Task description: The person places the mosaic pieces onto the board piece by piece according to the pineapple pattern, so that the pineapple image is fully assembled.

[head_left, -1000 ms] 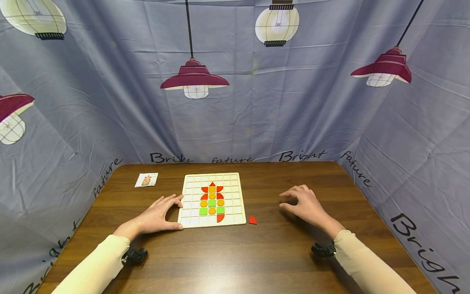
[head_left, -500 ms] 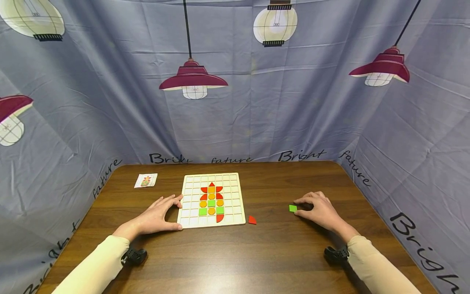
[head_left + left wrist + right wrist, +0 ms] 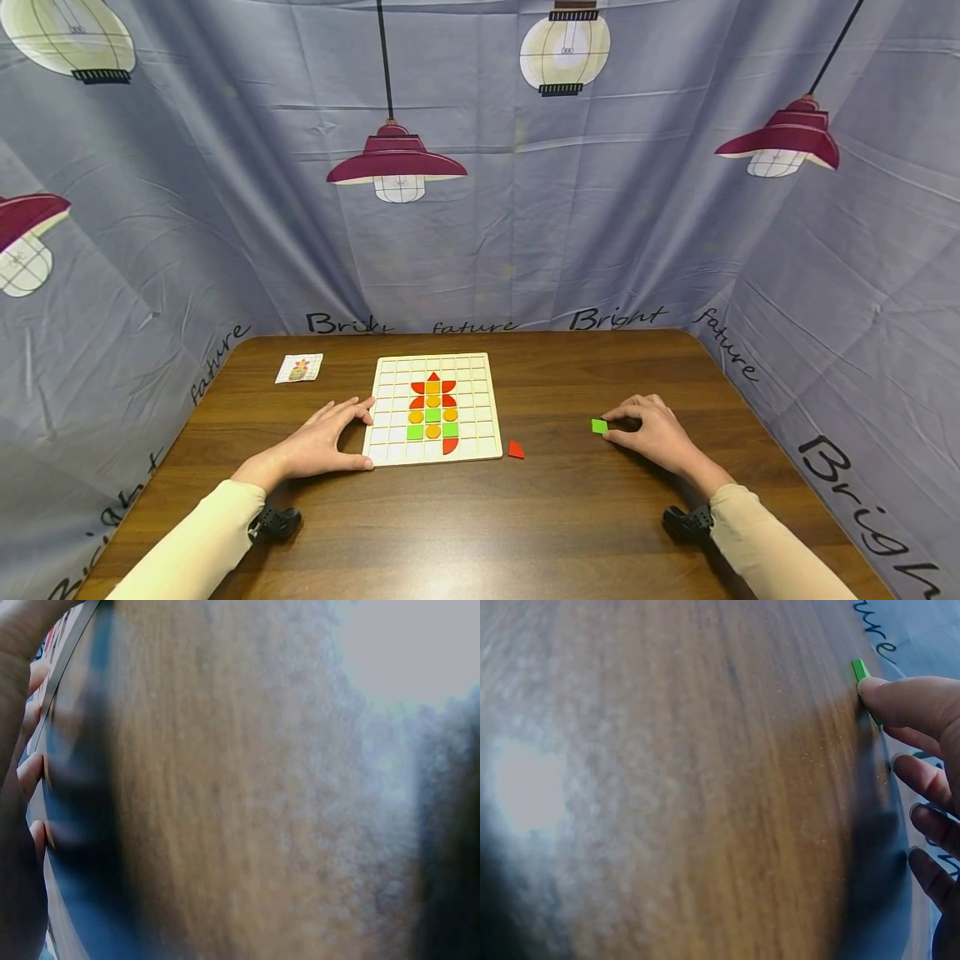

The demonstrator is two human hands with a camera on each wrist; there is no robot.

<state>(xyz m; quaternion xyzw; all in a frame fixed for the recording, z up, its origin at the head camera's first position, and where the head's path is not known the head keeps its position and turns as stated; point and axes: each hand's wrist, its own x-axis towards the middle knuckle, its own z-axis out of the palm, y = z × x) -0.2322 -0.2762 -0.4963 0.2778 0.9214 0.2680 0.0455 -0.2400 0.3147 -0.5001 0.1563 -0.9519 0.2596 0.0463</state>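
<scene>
Fingertips of my right hand (image 3: 654,432) touch the green tile (image 3: 598,426) flat on the table (image 3: 525,525), right of the red piece (image 3: 515,450). Left hand (image 3: 322,442) rests relaxed against the grid board (image 3: 480,446). Right wrist: a fingertip (image 3: 874,688) presses the tile's (image 3: 859,670) edge. Left wrist: blurred.

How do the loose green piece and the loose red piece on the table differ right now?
The green piece is a square; the red piece has a curved edge. The right hand touches the green piece with a fingertip; nothing touches the red piece. The red piece lies close by the board, the green one farther right. Both lie flat on the table.
</scene>
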